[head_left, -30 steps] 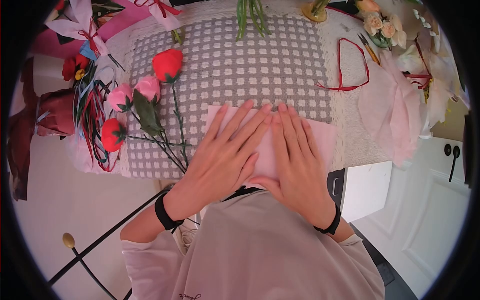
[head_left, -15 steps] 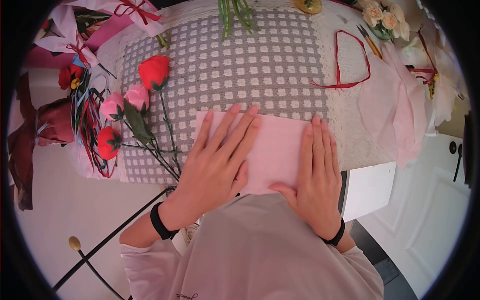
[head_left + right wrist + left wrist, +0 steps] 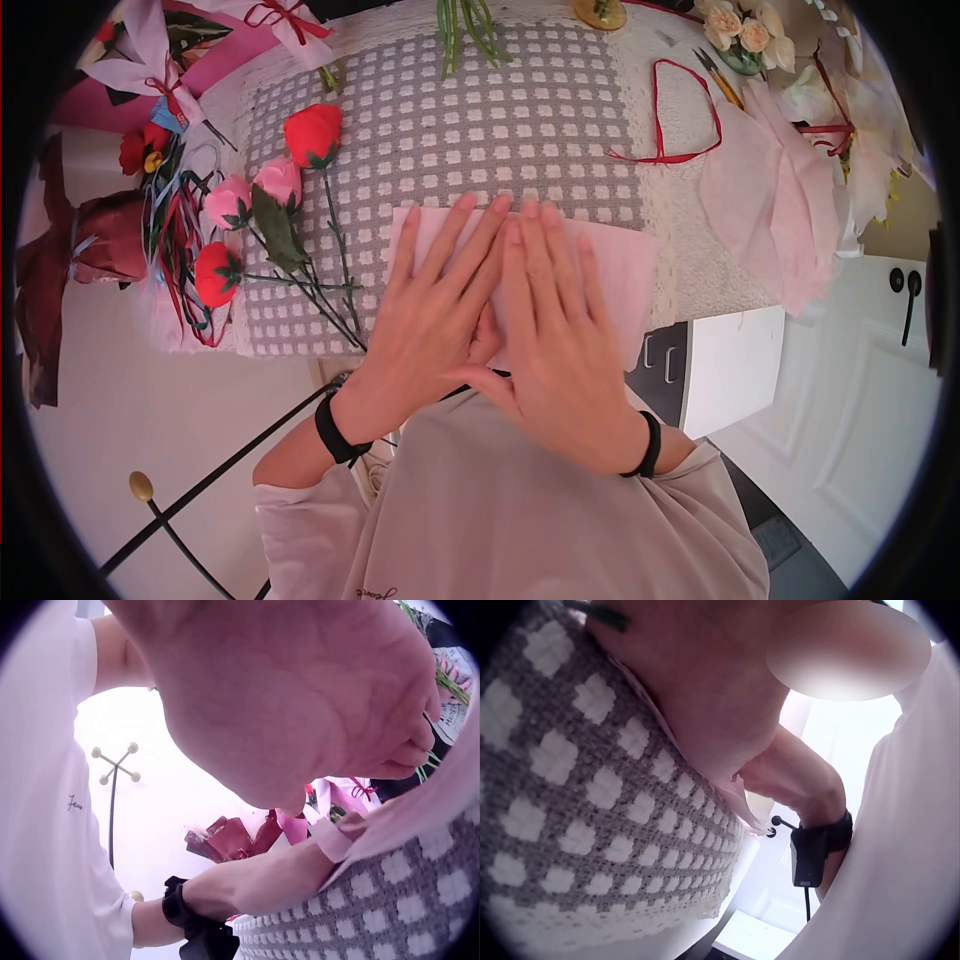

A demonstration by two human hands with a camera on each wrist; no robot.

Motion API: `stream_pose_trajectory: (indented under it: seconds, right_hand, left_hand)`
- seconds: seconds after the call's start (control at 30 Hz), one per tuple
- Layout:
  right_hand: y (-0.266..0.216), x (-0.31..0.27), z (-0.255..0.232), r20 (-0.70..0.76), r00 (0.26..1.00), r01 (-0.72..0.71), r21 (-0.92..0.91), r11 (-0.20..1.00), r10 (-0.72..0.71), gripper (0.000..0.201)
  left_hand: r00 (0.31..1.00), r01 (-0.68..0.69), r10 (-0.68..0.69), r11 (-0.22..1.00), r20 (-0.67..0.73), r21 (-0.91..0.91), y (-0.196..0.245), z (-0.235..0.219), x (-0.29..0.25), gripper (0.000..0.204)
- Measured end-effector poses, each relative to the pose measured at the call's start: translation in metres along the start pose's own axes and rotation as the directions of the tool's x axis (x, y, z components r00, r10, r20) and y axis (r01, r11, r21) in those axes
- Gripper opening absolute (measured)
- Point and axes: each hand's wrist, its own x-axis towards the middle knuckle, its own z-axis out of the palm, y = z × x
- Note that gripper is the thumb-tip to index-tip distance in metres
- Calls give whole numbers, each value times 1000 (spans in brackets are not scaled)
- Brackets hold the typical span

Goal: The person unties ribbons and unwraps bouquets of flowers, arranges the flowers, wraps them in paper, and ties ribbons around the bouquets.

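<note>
In the head view, at the near middle of the bench (image 3: 678,225): a pink sheet (image 3: 615,275) on gray-and-white checked cloth (image 3: 470,130). Flat upon it, left hand (image 3: 425,315) and right hand (image 3: 560,355), fingers straight, spread wide on the left hand, narrower on the right, tips side by side mid-sheet. Just left, red and pink roses (image 3: 313,135) with dark stems; farther left, tangled ribbons (image 3: 180,250). Toward the far right, a looped red ribbon (image 3: 657,115); beside it, a crumpled pink wrap (image 3: 765,195).

In the left wrist view, left hand close up, over a thin edge of sheet; impossible to tell its fingers here. To the right, right forearm (image 3: 799,776) with black wristband (image 3: 840,829).

In the right wrist view, right palm above the sheet; beyond, left forearm (image 3: 255,885) and dark red wrapping (image 3: 231,838).
</note>
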Motion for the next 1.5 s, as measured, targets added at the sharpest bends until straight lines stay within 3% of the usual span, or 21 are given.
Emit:
stream_pose_trajectory:
  seconds: [0.13, 0.27, 0.37, 0.57, 0.83, 1.1, 1.2, 1.3, 1.5]
  right_hand:
    - [12, 4, 22, -96, 995, 25, 48, 999, -20, 108]
    - [26, -6, 10, -40, 999, 8, 4, 1000, -8, 109]
    - [29, -14, 8, -72, 996, -68, -98, 993, 61, 107]
    - [39, -25, 7, -93, 988, -133, -137, 982, 121, 103]
    - [48, -32, -5, -114, 985, -147, -195, 970, 127, 101]
    - [33, -24, -16, -79, 985, -169, -255, 952, 154, 101]
    - [29, -13, -14, -58, 990, -136, -179, 974, 127, 102]
    - [19, -2, -7, -20, 999, 44, -62, 997, -45, 102]
    - [24, -4, 7, -70, 997, 13, -68, 998, -18, 103]
  left_hand:
    - [1000, -10, 10, 1000, -11, -1, -1, 0, 0, 71]
    - [1000, 1, -1, 1000, -12, -30, -3, 0, 0, 72]
    - [999, 15, -14, 999, 38, -36, -1, -4, 1, 75]
    - [995, 72, -72, 997, 64, 4, 2, -5, 1, 78]
    - [989, 135, -135, 991, 66, -4, 10, -13, 4, 78]
    - [975, 220, -219, 972, -27, 82, 31, 6, 10, 74]
    - [980, 196, -190, 974, -65, 116, 28, 10, 8, 74]
    - [978, 209, -203, 967, -55, 144, 28, 11, 7, 73]
    - [975, 212, -206, 974, -77, 84, 27, 11, 7, 72]
